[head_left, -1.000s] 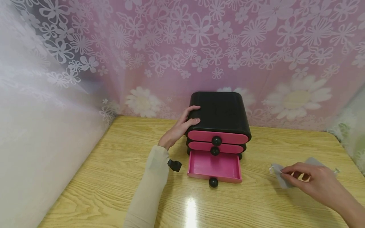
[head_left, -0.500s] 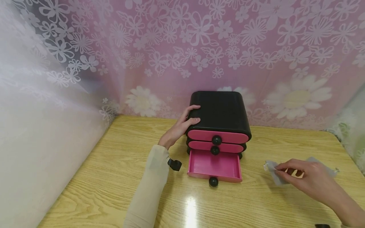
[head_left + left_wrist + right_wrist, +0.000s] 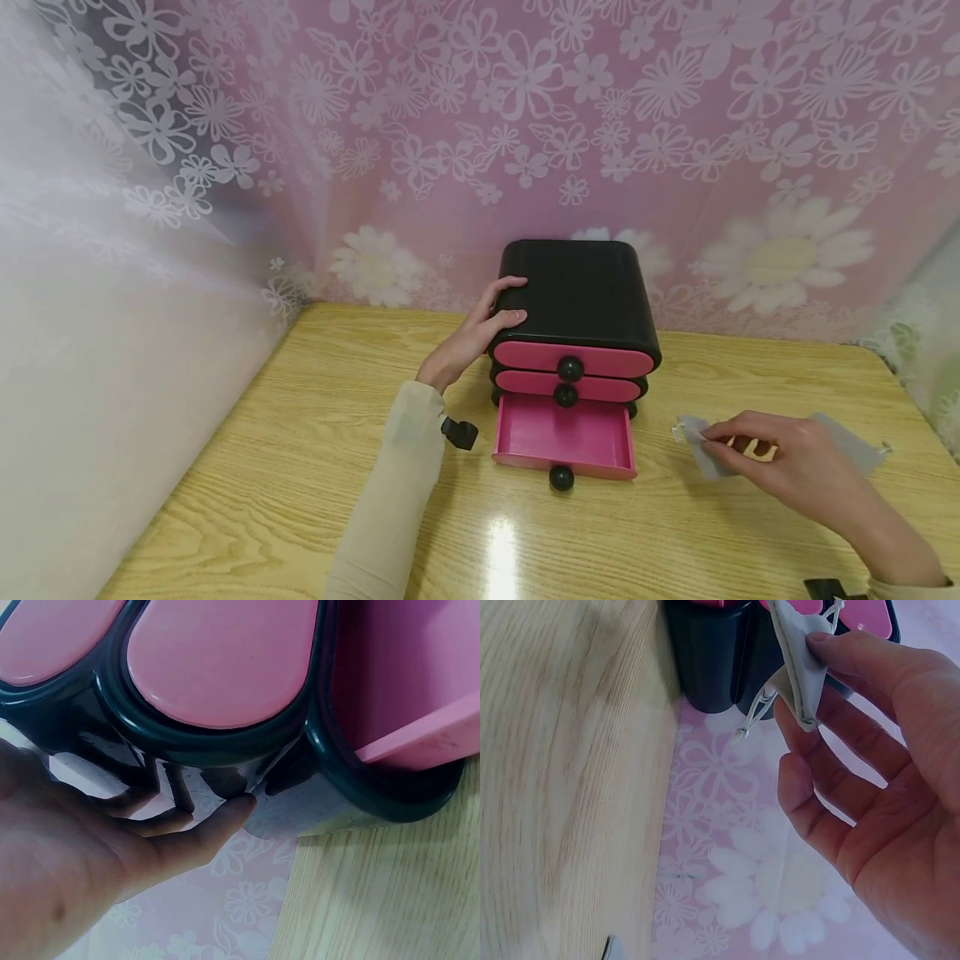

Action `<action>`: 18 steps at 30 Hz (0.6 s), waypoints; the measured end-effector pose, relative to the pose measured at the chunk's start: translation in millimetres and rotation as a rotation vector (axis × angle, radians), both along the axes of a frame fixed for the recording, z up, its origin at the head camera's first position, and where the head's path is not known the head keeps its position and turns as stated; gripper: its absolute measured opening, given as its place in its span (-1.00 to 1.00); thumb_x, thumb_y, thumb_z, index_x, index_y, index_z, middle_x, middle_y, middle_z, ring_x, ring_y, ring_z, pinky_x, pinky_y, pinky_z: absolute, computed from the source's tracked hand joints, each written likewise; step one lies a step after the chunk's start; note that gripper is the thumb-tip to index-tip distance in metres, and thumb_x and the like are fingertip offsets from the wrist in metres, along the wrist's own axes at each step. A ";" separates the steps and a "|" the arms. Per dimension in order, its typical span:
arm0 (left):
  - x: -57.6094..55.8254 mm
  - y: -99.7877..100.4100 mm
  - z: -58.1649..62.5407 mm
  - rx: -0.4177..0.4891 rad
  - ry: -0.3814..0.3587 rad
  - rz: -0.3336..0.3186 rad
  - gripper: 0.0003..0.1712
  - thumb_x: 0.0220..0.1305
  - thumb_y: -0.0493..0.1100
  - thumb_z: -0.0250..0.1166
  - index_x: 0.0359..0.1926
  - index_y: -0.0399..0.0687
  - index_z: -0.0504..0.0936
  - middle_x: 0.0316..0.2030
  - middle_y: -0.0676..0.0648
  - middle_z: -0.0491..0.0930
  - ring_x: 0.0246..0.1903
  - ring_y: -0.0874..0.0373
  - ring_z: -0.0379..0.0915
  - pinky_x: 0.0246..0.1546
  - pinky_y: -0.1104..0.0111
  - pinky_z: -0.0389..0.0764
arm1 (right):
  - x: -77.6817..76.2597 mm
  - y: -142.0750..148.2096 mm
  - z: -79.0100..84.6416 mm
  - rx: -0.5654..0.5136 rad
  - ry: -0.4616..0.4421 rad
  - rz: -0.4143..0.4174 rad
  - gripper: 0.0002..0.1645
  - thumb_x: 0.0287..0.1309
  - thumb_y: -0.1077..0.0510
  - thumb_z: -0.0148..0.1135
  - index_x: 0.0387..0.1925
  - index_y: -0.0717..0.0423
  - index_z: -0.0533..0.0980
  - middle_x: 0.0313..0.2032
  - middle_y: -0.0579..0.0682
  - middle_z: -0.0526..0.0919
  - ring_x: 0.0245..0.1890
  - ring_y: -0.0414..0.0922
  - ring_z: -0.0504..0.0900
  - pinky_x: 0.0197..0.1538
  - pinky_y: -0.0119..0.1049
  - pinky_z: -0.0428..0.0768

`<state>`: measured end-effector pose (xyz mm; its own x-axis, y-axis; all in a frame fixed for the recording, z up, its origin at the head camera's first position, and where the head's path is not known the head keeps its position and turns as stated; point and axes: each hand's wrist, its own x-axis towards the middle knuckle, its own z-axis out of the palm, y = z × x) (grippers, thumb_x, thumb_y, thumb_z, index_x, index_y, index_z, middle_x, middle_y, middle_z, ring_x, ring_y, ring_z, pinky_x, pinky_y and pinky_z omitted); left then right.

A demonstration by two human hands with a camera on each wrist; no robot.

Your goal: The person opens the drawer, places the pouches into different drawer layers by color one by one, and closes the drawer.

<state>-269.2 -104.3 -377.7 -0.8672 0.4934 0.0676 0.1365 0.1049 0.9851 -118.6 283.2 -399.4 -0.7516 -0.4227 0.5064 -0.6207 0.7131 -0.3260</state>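
Note:
A small black drawer unit [image 3: 573, 292] with pink drawer fronts stands at the middle of the table. Its bottom drawer [image 3: 566, 433] is pulled out and nothing shows inside it. My left hand [image 3: 472, 337] rests on the unit's left top edge, two digits lying on the lid; in the left wrist view the other fingers [image 3: 206, 829] touch its side. Off to the right of the drawer, my right hand [image 3: 798, 458] pinches a small grey drawstring pouch [image 3: 802, 671] between thumb and fingertips, its cords hanging loose.
A second grey pouch [image 3: 855, 446] lies on the wooden table [image 3: 285, 467], partly behind the right hand. Behind the unit hangs a pink flowered curtain [image 3: 480, 150]. The round black knob [image 3: 561, 478] of the bottom drawer sticks out towards me.
My right hand has moved left with the pouch, nearer the pulled-out drawer. The left hand and the drawer unit have stayed in place.

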 end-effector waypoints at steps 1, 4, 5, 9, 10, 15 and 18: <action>-0.1 0.0 -0.1 -0.003 -0.001 0.000 -0.43 0.49 0.10 0.11 0.43 0.58 0.22 0.51 0.12 0.10 0.43 0.09 0.27 0.48 -0.03 0.24 | -0.1 -1.4 0.3 -0.001 0.000 -0.001 -0.46 -0.29 0.38 0.62 -0.28 -0.27 0.72 -0.42 -0.46 0.66 -0.46 -0.58 0.51 -0.40 -0.66 0.44; -0.1 -0.2 -0.5 -0.006 -0.003 0.001 -0.44 0.49 0.10 0.11 0.43 0.59 0.22 0.51 0.13 0.09 0.44 0.10 0.26 0.49 -0.02 0.23 | -0.9 -5.3 0.3 0.004 -0.001 -0.017 -0.45 -0.30 0.36 0.63 -0.28 -0.28 0.72 -0.42 -0.49 0.64 -0.46 -0.58 0.50 -0.40 -0.65 0.44; 0.0 -0.3 -0.5 -0.005 -0.004 0.001 -0.44 0.49 0.10 0.10 0.43 0.59 0.22 0.51 0.12 0.10 0.44 0.10 0.26 0.48 -0.02 0.24 | -1.5 -6.5 0.0 0.005 0.002 -0.020 -0.46 -0.31 0.35 0.63 -0.28 -0.28 0.72 -0.42 -0.49 0.64 -0.46 -0.58 0.50 -0.41 -0.65 0.44; 0.1 -0.4 -0.9 -0.002 -0.006 0.003 -0.43 0.50 0.09 0.10 0.44 0.57 0.22 0.51 0.11 0.11 0.43 0.10 0.28 0.48 -0.01 0.26 | -3.7 -12.3 -2.0 -0.007 0.002 -0.013 -0.48 -0.31 0.33 0.65 -0.28 -0.28 0.72 -0.44 -0.48 0.63 -0.47 -0.56 0.50 -0.41 -0.64 0.43; 0.1 -0.3 -1.0 -0.001 -0.006 0.004 -0.43 0.50 0.09 0.10 0.44 0.57 0.22 0.51 0.11 0.11 0.42 0.09 0.28 0.48 -0.01 0.26 | -4.3 -13.8 -2.3 -0.012 0.001 -0.005 -0.47 -0.31 0.34 0.65 -0.28 -0.27 0.72 -0.44 -0.48 0.63 -0.47 -0.56 0.50 -0.41 -0.64 0.42; 0.3 -0.3 -1.0 0.000 -0.006 0.005 -0.43 0.50 0.09 0.10 0.44 0.57 0.22 0.51 0.12 0.11 0.42 0.10 0.28 0.48 -0.01 0.26 | -6.6 -21.7 -2.4 -0.028 -0.032 0.026 -0.47 -0.26 0.35 0.63 -0.25 -0.26 0.72 -0.43 -0.47 0.63 -0.45 -0.54 0.50 -0.40 -0.64 0.40; 0.6 -0.3 -0.7 -0.001 -0.007 0.006 -0.43 0.50 0.09 0.10 0.44 0.58 0.22 0.51 0.12 0.09 0.43 0.09 0.28 0.48 -0.01 0.25 | -8.9 -26.7 -2.1 -0.045 -0.032 0.049 -0.47 -0.25 0.37 0.62 -0.25 -0.25 0.72 -0.43 -0.46 0.62 -0.45 -0.53 0.49 -0.39 -0.64 0.41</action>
<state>-268.6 -104.6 -378.5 -0.8705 0.4883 0.0615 0.1293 0.1064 0.9859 -127.5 256.5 -401.5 -0.7467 -0.4372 0.5014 -0.6434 0.6660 -0.3775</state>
